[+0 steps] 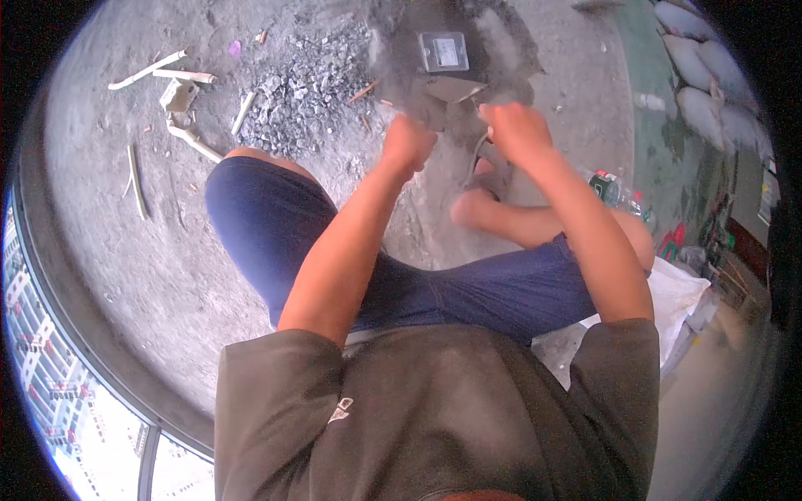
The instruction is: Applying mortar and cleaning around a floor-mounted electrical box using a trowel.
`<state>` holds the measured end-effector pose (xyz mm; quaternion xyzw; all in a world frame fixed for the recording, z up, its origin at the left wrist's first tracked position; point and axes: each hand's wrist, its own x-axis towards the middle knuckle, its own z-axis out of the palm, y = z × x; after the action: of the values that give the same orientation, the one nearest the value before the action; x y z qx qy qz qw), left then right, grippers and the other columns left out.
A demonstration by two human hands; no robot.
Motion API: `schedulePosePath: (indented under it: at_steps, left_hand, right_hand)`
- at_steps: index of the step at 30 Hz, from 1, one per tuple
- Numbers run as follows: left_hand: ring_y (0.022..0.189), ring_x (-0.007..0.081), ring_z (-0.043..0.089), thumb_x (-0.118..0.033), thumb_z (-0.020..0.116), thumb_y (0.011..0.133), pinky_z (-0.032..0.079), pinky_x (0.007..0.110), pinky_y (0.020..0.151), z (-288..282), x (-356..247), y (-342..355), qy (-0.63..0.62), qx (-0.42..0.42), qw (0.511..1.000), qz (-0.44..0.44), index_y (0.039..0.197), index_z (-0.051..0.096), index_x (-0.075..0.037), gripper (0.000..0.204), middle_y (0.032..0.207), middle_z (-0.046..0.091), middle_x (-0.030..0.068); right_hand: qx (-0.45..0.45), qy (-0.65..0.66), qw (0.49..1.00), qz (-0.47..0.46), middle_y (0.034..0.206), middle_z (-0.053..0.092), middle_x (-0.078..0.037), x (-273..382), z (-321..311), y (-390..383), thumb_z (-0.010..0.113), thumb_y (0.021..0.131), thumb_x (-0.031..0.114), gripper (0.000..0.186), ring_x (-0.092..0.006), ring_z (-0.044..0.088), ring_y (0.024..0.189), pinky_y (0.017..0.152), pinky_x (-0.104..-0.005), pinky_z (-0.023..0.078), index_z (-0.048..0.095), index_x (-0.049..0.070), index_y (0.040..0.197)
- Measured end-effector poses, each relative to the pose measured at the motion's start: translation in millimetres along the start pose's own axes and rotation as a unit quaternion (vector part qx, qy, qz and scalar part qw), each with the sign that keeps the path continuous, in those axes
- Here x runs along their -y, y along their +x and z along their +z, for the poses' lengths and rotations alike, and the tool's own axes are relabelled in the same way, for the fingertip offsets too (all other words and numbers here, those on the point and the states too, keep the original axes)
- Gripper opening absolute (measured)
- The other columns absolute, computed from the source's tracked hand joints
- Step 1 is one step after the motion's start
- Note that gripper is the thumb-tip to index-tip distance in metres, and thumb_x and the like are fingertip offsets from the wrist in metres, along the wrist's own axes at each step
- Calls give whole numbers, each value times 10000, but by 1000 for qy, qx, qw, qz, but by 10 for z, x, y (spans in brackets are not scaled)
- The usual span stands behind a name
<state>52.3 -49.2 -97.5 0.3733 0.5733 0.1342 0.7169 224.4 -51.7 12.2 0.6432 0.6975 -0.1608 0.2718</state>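
My left hand point(408, 144) is closed, fingers curled in, above the grey floor between my knees. Whatever it holds, if anything, is hidden by the fingers. To its right my right hand point(518, 134) is closed too, with a small dark tip showing by its fingers that I cannot name. Just beyond both hands lies a flat, pale grey-brown four-sided piece point(452, 88), partly on a dark damp patch. A clear square plastic box point(444, 53) with a white label sits farther out on that patch.
Grey gravel point(305, 92) is heaped left of the damp patch. Pale pipe pieces point(149, 70) and a cream-coloured block point(179, 95) lie farther left. Plastic bottles point(616, 190) and a white sack point(681, 292) are beside my right knee. Stacked filled sacks point(697, 63) stand far right.
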Motion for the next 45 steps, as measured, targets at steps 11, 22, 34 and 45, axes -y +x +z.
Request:
schedulePosePath:
  at_steps: [11, 22, 34, 45]
  left_hand:
    - [378, 162, 442, -116, 658, 742, 319, 327, 323, -139, 148, 43, 32, -7, 998, -49, 757, 533, 20, 186, 545, 472, 58]
    - [382, 126, 446, -165, 650, 763, 339, 306, 350, -127, 389, 184, 128, -56, 989, 38, 788, 588, -30, 151, 572, 519, 46]
    - [877, 353, 623, -336, 639, 690, 496, 422, 768, -307, 110, -31, 330, -93, 939, 32, 902, 671, -82, 333, 905, 654, 177]
    - [798, 330, 625, -299, 696, 710, 482, 397, 692, -389, 210, 42, 337, -56, 923, 174, 980, 639, -143, 317, 839, 652, 136]
  right_hand:
    - [-27, 1, 999, -45, 802, 652, -154, -184, -157, 41, 623, 721, 114, 148, -333, 642, 811, 696, -455, 517, 646, 93, 865]
    - [-20, 68, 996, -46, 957, 648, -139, -332, -137, 398, 634, 762, 172, 350, -322, 619, 926, 808, -433, 500, 626, 186, 1112]
    - [-25, -4, 989, -148, 934, 630, -121, -866, -271, 65, 640, 769, 141, 422, -324, 596, 893, 765, -441, 492, 590, 250, 1174]
    - [-119, -59, 957, -258, 902, 581, -75, -1445, -547, 94, 656, 747, 102, 477, -297, 584, 848, 718, -406, 489, 563, 273, 1182]
